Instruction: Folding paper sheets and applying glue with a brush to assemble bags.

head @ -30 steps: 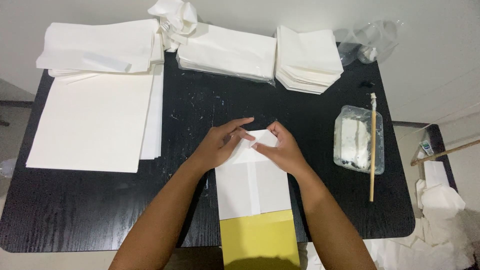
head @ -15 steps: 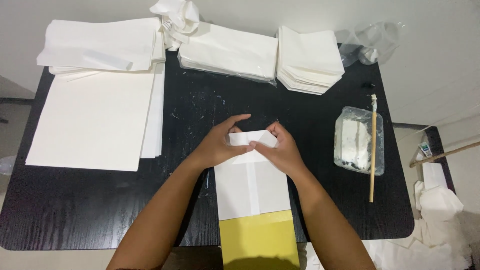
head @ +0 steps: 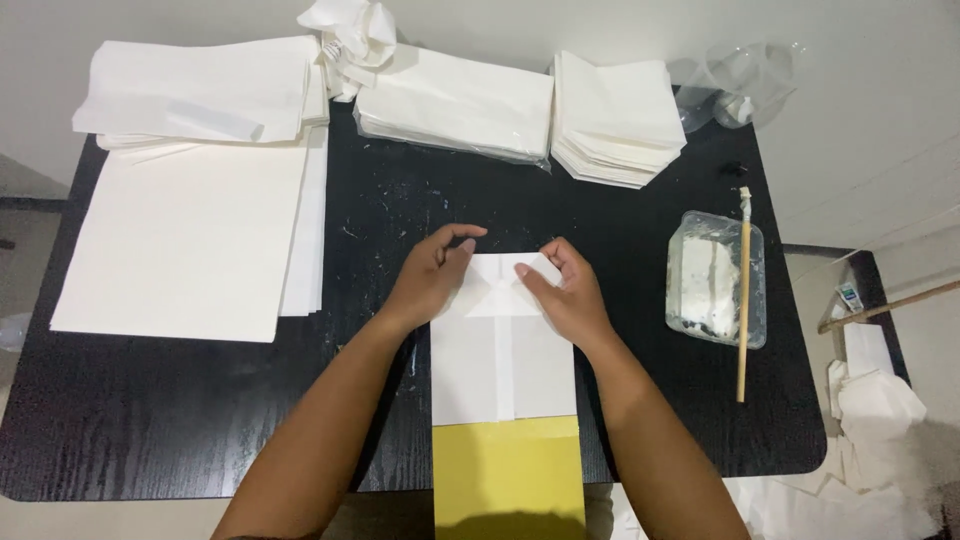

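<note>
Nearest, a yellow board (head: 508, 478) lies at the front edge of the black table (head: 200, 420), projecting from under a folded white paper bag (head: 503, 360). The bag lies flat at the centre front of the table, with its far end folded into angled flaps. The left hand (head: 432, 277) presses on the far left corner of the bag, fingers curled and bearing down, clenching nothing. The right hand (head: 565, 294) presses on the far right flap in the same manner. To the right stand a clear plastic tub (head: 714, 277) of white paste and a thin wooden stick (head: 743, 300) resting across it. To the left lies a stack of large white sheets (head: 190, 240). Along the far edge sit stacks of folded white paper (head: 455, 100) and a crumpled wad (head: 350, 30).
</note>
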